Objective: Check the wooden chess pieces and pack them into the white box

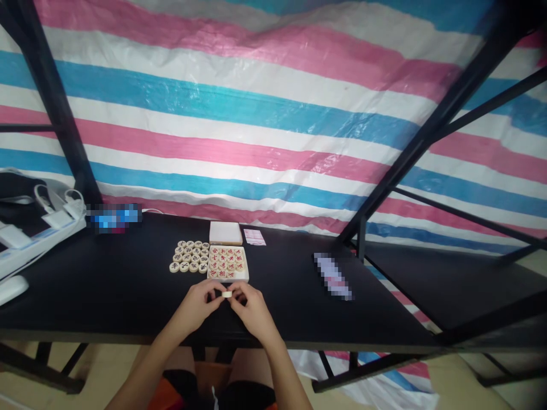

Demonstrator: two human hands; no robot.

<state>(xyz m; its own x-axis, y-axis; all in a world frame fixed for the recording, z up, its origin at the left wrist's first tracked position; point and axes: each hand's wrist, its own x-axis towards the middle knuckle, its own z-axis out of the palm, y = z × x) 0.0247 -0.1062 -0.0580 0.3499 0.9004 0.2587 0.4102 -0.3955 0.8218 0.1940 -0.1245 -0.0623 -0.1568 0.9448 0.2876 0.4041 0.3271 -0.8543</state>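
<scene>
Your left hand (pixel 204 302) and right hand (pixel 248 304) face each other above the tabletop (pixel 294 307), close to its near edge, thumbs and fingers pinching one piece (pixel 227 294) between them. The piece sits edge-on at your fingertips, just on your side of the tray (pixel 240 276). Red pieces (pixel 221 266) fill rows inside the tray; black pieces (pixel 195 258) lie in rows just beside its left side. Toward the tabletop's back edge are the lid (pixel 225 233) and, right of it, a card (pixel 255 237).
</scene>
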